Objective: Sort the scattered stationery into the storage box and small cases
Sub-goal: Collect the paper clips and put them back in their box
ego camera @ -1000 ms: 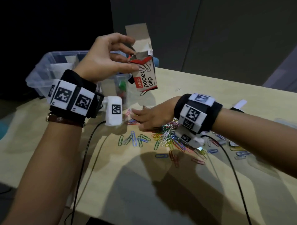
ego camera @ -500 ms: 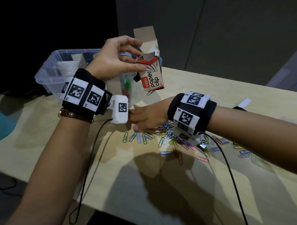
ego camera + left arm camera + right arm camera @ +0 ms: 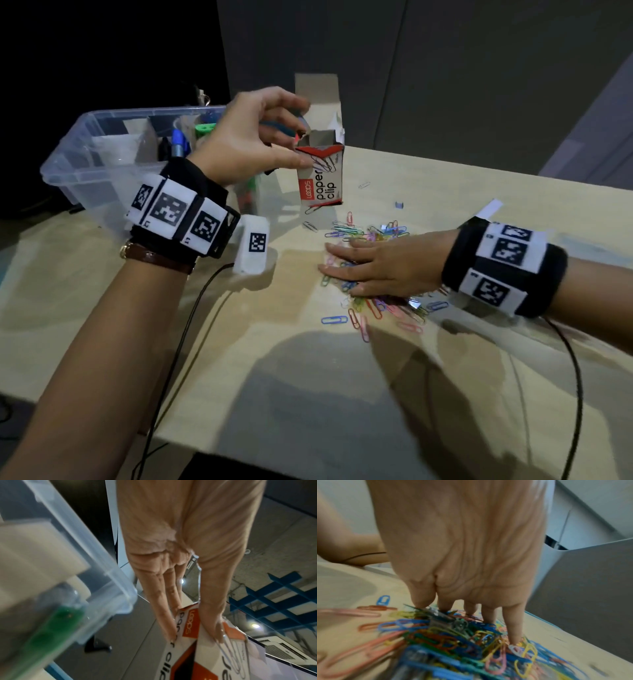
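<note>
"LOOPS paper clip" on carton [image 3: 320,181]

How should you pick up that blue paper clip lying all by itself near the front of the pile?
The lone blue paper clip lies flat on the table, apart from the pile. Probably best: come straight down from above and pinch its two long sides with thumb and fingertip, or slide it to the table's edge first.

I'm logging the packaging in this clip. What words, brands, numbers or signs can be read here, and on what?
"paper clip": side of the small white and red cardboard box held in the left hand.
"LOOPS": red strip on that same box; the lettering is stylised, so this is my best reading.
Black-and-white square code markers on the wristbands: patterns only, no words.
No numbers are legible.
</note>
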